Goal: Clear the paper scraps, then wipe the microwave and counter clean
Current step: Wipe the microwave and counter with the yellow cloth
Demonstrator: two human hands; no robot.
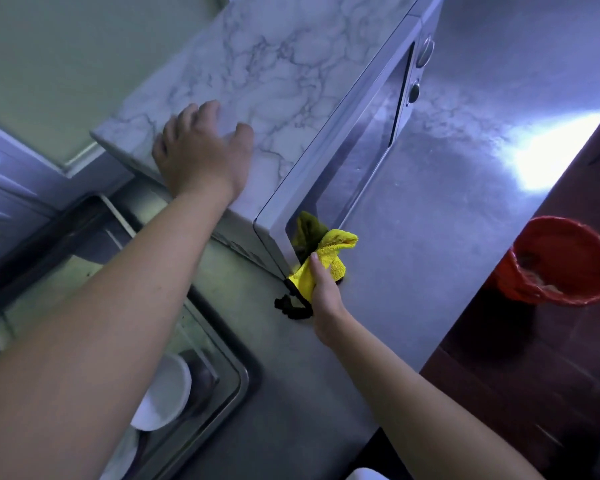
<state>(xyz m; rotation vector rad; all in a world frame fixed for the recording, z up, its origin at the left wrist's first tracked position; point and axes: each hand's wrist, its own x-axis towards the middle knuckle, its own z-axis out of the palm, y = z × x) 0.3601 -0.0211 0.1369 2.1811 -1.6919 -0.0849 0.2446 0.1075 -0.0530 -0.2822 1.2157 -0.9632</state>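
- Right hand grips the cloth against the microwave door's bottom corner
- Left hand lies flat on top, fingers relaxed
- No scraps visible, so clearing looks done; counter probably still needs wiping

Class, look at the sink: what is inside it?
Inside the sink lies a white bowl, with a second white dish below it. The left arm covers the rest.

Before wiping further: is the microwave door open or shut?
Shut. The microwave door lies flush with the front frame, no gap showing, while the right hand holds the yellow cloth against it.
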